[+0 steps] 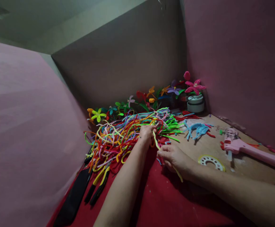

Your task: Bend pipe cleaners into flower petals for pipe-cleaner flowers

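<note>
My left hand (147,135) is closed at the right part of a big heap of coloured pipe cleaners (118,132). From its fingers a pale yellow pipe cleaner (155,140) runs down to my right hand (174,157). That hand pinches it between thumb and fingers, and the loose end hangs out below the palm. The upper end is hidden behind my left fingers. Bright green pipe cleaners (172,129) fan out just beyond my hands.
Yellow-and-black pliers (99,186) and a black flat object (73,195) lie at the left. Pipe-cleaner flowers (128,104) line the back. Rightwards are light blue pieces (197,129), a white ring with holes (211,162), a pink glue gun (253,149) and a round container (195,104).
</note>
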Demonstrator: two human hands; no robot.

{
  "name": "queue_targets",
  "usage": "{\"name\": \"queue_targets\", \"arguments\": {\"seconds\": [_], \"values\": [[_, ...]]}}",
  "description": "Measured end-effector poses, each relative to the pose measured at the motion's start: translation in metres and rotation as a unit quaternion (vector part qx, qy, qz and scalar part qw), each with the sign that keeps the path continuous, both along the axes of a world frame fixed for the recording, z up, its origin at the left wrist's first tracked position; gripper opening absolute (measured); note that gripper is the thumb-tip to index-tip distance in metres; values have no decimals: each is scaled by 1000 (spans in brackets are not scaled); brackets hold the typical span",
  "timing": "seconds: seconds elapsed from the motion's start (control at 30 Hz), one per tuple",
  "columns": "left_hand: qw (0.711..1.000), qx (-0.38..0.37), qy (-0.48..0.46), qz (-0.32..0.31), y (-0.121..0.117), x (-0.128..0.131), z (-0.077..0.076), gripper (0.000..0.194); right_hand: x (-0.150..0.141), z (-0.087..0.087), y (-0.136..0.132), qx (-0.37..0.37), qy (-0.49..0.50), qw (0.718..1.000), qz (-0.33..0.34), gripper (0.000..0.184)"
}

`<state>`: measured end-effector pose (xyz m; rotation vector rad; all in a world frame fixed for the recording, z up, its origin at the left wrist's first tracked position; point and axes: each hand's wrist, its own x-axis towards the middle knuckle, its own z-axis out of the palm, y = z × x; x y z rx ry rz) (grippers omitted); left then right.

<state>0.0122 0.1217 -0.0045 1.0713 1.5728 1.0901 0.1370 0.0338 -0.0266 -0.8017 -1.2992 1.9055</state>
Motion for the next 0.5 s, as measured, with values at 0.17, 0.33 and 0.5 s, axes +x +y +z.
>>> {"name": "queue_targets", "arguments": {"seconds": [0.17, 0.33, 0.5], "values": [[1000, -16, -10, -20, 13, -5, 2, 34, 10, 8, -7, 17, 56, 969, 240, 13], [997, 29, 17, -68, -10, -13, 22, 21, 16, 6, -1, -31, 102, 923, 371, 14], [981, 78, 176, 0, -41, -76, 60, 36, 9, -2, 14, -79, 213, 962, 151, 15]]}}
